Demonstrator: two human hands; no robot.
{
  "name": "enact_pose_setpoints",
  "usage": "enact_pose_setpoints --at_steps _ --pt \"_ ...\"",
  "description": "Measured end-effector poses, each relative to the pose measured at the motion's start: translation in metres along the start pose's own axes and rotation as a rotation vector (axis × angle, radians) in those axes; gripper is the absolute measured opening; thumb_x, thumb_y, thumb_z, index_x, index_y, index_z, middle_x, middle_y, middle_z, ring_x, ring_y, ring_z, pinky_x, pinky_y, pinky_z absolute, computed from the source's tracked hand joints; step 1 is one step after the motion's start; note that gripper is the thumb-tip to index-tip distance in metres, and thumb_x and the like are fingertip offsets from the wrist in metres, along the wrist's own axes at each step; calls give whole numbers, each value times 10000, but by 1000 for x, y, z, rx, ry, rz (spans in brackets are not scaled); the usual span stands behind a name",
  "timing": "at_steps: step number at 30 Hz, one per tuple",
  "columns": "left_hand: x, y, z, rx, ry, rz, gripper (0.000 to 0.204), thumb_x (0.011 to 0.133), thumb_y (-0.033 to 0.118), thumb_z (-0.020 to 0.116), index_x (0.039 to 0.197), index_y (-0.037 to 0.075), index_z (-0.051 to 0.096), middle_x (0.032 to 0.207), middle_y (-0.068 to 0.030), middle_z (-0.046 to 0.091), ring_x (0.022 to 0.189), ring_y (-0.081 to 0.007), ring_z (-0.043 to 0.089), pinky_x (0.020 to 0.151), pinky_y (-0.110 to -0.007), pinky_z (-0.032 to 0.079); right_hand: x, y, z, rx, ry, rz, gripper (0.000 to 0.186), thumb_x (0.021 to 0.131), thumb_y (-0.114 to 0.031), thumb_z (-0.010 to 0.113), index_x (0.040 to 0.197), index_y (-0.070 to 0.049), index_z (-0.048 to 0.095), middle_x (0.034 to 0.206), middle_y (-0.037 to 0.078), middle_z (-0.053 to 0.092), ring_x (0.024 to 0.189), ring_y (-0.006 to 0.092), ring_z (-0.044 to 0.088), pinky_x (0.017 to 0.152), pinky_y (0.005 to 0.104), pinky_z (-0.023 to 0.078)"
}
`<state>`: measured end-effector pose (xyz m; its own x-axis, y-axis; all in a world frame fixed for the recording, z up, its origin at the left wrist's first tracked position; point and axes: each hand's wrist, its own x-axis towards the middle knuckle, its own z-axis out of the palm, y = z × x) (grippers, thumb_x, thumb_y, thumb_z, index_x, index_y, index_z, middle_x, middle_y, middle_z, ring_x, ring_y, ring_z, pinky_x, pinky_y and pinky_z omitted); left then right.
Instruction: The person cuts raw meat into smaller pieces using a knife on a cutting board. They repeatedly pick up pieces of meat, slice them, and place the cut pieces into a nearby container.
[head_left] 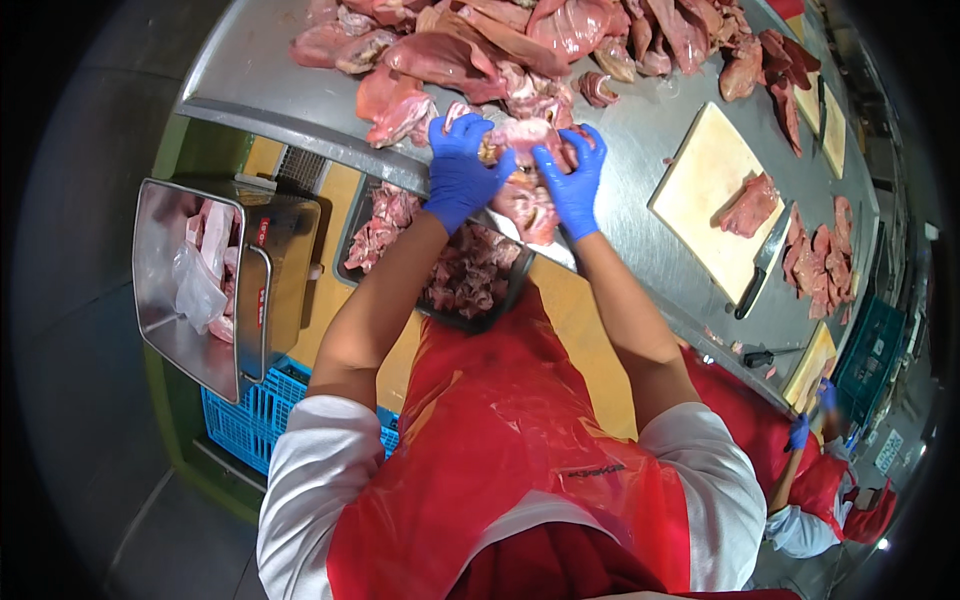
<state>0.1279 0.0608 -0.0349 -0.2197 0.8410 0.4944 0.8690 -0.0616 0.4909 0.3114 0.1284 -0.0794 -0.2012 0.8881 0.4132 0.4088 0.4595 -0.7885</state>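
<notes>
Both my hands wear blue gloves and work at the near edge of the steel table [640,200]. My left hand [463,170] has its fingers curled on the left side of a pale pink piece of raw meat [527,133]. On the other side my right hand [574,182] grips the same piece, thumb toward the middle. Below it, between my wrists, more raw meat [528,208] lies at the table edge. Under my left forearm is a dark tray [350,225] filled with meat trimmings [468,275]. The fingertips are partly hidden by the meat.
A large meat pile [470,60] covers the table's far side. To the right are a cutting board [690,205] with a meat slice, a knife [765,260] and more slices [822,262]. A steel bin [150,270] stands left, above blue crates [235,425]. A co-worker's gloved hand [798,433] is lower right.
</notes>
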Motion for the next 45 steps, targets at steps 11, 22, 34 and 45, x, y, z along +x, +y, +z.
enact_pose_setpoints --at_steps 11,22,34,45 --pt "-152 -9 -65 -439 71 -391 319 784 104 743 1084 66 638 1124 -157 621 1095 -345 585 999 -424 444 -76 -113 13 186 -384 -185 497 694 -146 852 1142 -101 641 1274 207 532 1167 395 544 978 463 466" --pt "-89 -13 -87 -79 -76 -193 674 764 324 797 1335 84 531 1316 -239 501 1226 -414 479 1042 -516 387 105 -5 -53 -226 -73 -211 486 843 -402 764 1149 -35 680 1267 197 578 1231 345 527 1041 421 418" --pt "5 -9 -24 63 -507 -297 1079 607 489 857 1502 126 377 1260 -230 524 1163 -415 534 972 -532 444 128 9 33 -452 -569 -72 666 769 -587 662 1280 -161 622 1260 185 626 1174 397 563 1000 476 468" --pt "-8 -6 -15 -68 -463 -194 937 583 329 873 1427 204 485 1264 -192 519 1090 -426 547 895 -512 509 72 -16 -7 -471 -639 30 807 755 -737 623 1310 -151 614 1315 195 564 1203 406 526 1008 514 435"
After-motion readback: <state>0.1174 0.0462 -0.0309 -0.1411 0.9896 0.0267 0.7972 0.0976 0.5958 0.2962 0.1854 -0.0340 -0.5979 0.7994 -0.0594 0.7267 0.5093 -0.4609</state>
